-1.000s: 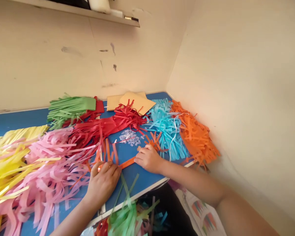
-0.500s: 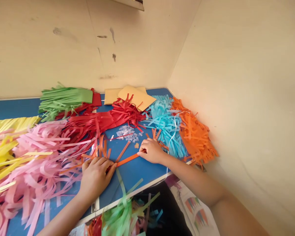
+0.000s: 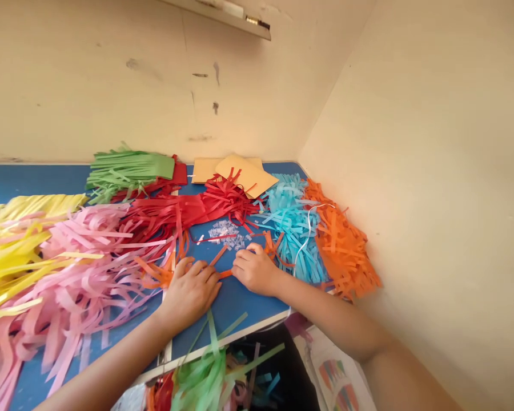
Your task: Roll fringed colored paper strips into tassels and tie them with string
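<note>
A twisted orange paper strip [image 3: 225, 274] lies low over the blue table, its fringed ends [image 3: 156, 273] fanning out to the left. My left hand [image 3: 193, 292] rests across the strip, fingers nearly flat and pressing it to the table; the part beneath is hidden. Close by, my right hand [image 3: 253, 270] is closed on the strip's other end, with orange fringe [image 3: 274, 244] spreading out beyond it. Behind the hands sits a small heap of clear plastic bits [image 3: 227, 233]. Red fringed paper [image 3: 188, 210] lies beyond that.
Pink fringe [image 3: 85, 274] and yellow fringe [image 3: 12, 268] cover the left side. Green fringed paper [image 3: 132, 170] and tan sheets [image 3: 248, 176] lie along the wall. Blue fringe [image 3: 291, 220] and an orange bundle [image 3: 346, 245] fill the right corner. Green strips [image 3: 205, 374] hang at the front edge.
My hands have come closer together, shortening the visible strip between them. My left fingers have flattened over the strip. The whole view has shifted slightly.
</note>
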A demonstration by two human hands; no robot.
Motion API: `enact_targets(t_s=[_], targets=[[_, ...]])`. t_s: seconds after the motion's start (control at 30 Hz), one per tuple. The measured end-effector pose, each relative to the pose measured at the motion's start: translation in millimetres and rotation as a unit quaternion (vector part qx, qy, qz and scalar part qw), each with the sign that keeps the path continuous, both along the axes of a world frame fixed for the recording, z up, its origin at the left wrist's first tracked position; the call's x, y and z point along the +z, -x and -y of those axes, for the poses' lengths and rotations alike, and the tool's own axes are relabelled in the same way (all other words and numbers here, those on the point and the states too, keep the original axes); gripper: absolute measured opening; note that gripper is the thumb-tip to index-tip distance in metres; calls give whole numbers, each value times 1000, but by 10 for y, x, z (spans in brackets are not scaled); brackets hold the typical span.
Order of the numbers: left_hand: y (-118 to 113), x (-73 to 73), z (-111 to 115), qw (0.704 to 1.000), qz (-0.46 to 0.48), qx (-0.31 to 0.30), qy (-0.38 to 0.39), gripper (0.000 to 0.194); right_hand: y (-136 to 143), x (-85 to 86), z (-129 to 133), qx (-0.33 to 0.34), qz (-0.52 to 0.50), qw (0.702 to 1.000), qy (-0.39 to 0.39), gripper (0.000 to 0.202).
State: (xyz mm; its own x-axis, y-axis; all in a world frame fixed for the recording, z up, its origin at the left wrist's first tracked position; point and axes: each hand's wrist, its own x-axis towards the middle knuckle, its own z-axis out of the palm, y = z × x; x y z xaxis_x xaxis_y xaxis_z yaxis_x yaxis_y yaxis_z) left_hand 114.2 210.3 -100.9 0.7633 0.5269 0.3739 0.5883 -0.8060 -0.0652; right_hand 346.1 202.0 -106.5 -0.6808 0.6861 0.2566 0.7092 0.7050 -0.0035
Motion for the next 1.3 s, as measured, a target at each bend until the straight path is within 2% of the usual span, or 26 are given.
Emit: enact_targets(t_s=[0.1,0.17,0.3,0.4,0.57,0.67,0.8,0.93,1.13,1.2,1.3], targets=[[-48,-5,-37,1000,11,-7,-10,23,56,31,-20,-45,-26,998,35,15],[-51,-4,-32,1000,21,-10,-16,22,121,35,19,-65,-39,997,22,12],[-9,-18,22,999,35,-11,-16,22,255,-54,126,-48,-25,998,-43,18],[109,-71,51,999,35,-23,-12,28,190,-129,159,-47,-20,998,-45,28],[390,-223,22,997,63,-27,19,32,-175,-129,146,-77,-101,991,33,16],[423,-256,-3,993,92,-16,69,27,-284,-108,113,-127,-165,972,114,6],[332,-192,-6,984,120,38,125,23,-278,-91,85,-151,-195,957,152,8],[259,-123,-6,977,109,94,159,30,-243,-46,92,-162,-183,955,166,8],[148,-23,-88,974,22,127,188,28,-99,75,51,-224,-129,949,183,13],[118,17,-96,978,12,117,170,21,-46,124,46,-221,-109,955,167,6],[101,41,-63,995,-14,23,94,21,-8,170,85,-134,-37,985,98,9]])
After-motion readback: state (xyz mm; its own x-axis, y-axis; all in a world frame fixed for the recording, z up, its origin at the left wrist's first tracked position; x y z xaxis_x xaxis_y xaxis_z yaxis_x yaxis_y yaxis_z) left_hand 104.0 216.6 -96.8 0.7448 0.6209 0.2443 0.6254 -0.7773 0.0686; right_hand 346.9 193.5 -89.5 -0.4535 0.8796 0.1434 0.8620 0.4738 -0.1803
